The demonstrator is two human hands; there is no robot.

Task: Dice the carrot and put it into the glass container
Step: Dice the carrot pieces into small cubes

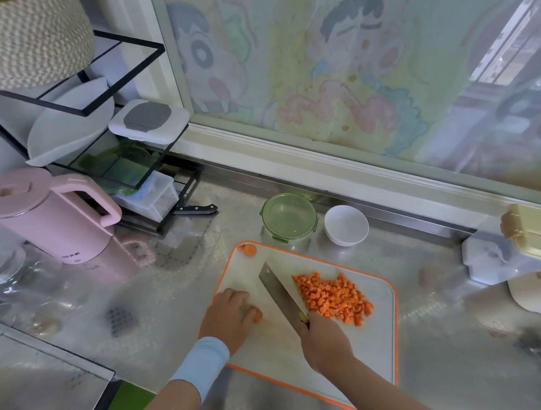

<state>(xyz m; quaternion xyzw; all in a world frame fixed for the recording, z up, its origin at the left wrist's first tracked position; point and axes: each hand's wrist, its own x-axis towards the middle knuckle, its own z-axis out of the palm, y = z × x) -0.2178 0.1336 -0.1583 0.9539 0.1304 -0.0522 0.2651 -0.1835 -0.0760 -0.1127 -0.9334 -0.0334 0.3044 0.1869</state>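
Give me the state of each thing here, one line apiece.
Orange diced carrot: piled on the white orange-rimmed cutting board.
Steel cleaver: grip in the right hand, edge on the board.
Left hand: curled on a small carrot stub.
Green round glass container: holds no carrot.
White round bowl: empty.
Pink electric kettle: lid shut.

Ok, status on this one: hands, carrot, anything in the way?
Right hand gripping steel cleaver; left hand on orange-rimmed white cutting board. Diced orange carrot piled there; round green-rimmed glass container empty. Nothing between.
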